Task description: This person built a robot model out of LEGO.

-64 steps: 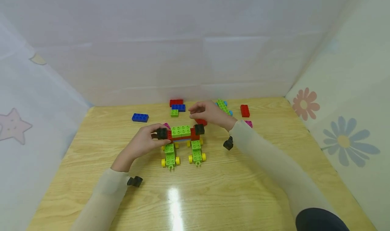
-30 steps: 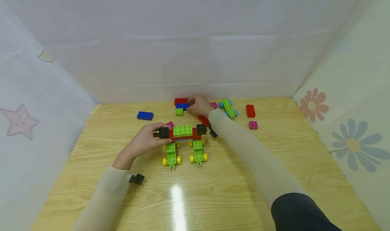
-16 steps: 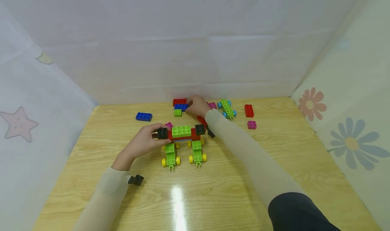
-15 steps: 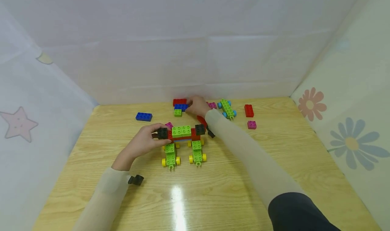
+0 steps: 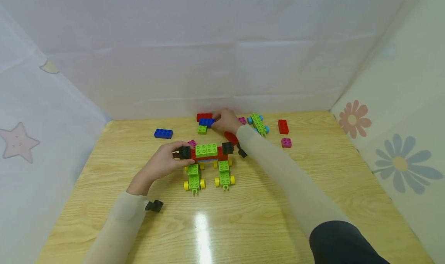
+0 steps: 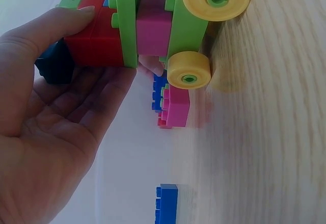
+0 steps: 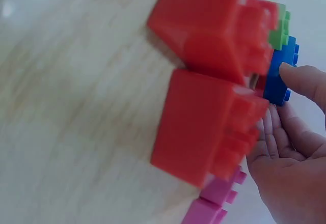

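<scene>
The left grip (image 5: 162, 163) grasps the left end of the brick assembly (image 5: 206, 150), thumb on the near side, fingers on the far side. The right grip (image 5: 227, 121), farther forward, pinches a blue brick (image 5: 206, 122). A small green brick (image 5: 202, 130) sits just left of the right grip; a wheeled green base (image 5: 258, 124) stands to its right on the surface (image 5: 243, 225).

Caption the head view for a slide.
The left hand grips a wheeled brick model; farther back on the table, the right hand pinches a blue brick.
</scene>
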The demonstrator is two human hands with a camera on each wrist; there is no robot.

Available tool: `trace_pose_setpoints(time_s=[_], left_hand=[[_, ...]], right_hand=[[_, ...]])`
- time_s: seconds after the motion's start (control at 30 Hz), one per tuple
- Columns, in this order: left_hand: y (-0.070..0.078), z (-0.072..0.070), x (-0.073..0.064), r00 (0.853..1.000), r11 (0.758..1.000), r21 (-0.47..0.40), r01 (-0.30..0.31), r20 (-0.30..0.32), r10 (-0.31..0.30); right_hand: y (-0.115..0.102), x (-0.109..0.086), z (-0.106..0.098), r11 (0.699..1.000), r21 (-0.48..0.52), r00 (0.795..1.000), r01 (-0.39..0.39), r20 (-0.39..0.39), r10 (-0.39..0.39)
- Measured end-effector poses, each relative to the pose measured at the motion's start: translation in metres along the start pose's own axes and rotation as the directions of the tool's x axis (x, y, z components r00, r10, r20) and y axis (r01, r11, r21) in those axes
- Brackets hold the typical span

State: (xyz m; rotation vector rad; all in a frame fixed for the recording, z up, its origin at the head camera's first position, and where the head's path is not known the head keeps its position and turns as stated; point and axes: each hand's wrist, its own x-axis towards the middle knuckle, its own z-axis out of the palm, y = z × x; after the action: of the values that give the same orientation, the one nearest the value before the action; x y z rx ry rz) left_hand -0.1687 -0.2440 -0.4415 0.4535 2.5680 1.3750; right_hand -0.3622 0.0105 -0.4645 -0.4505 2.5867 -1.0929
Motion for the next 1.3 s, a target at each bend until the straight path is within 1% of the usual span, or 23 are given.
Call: trace_pose_setpoints(time_s=[0.13,0.23,0.3,0.43,0.6,0.8,0.93,1.07,1.2,1.3], left_hand=[[0.0,0.0,0.0,1.0,1.0,0.008,0.0,0.001,0.0],[0.0,-0.001,0.001,1.0,1.0,0.013,0.004,0.001,-0.004],[0.0,-0.001,0.001,1.0,1.0,0.016,0.004,0.003,-0.004],[0.002,-0.001,0.002,1.0,1.0,0.018,0.005,0.01,-0.005],[0.002,0.001,0.005,1.0,1.0,0.021,-0.001,0.009,0.001],[0.003,0.006,0.01,1.0,0.999,0.034,-0.012,0.002,0.012],[0.005,0.01,0.013,1.0,0.999,0.046,-0.016,-0.001,0.016],[0.007,0.014,0.017,0.999,0.998,0.053,-0.035,-0.002,0.035],[0.009,0.016,0.021,0.999,0.998,0.052,-0.045,-0.002,0.045],[0.011,0.018,0.023,0.999,0.997,0.058,-0.04,0.0,0.04]], right_hand=[[-0.002,-0.005,-0.007,0.995,0.097,1.0,-0.023,0.003,0.023],[-0.002,-0.007,-0.013,0.99,0.137,1.0,-0.018,0.003,0.017],[-0.001,-0.008,-0.018,0.993,0.118,1.0,0.002,0.004,-0.002],[0.0,-0.013,-0.027,0.998,0.032,0.998,0.058,-0.003,-0.058],[0.0,-0.026,-0.041,0.996,-0.008,0.995,0.094,-0.018,-0.094],[0.0,-0.055,-0.06,0.99,-0.006,0.99,0.139,0.004,-0.139],[0.0,-0.079,-0.071,0.987,0.028,0.987,0.159,0.022,-0.16],[-0.003,-0.104,-0.082,0.984,0.075,0.985,0.165,0.03,-0.167],[-0.007,-0.126,-0.087,0.977,0.108,0.981,0.182,0.047,-0.188],[-0.01,-0.14,-0.086,0.975,0.119,0.978,0.19,0.067,-0.199]])
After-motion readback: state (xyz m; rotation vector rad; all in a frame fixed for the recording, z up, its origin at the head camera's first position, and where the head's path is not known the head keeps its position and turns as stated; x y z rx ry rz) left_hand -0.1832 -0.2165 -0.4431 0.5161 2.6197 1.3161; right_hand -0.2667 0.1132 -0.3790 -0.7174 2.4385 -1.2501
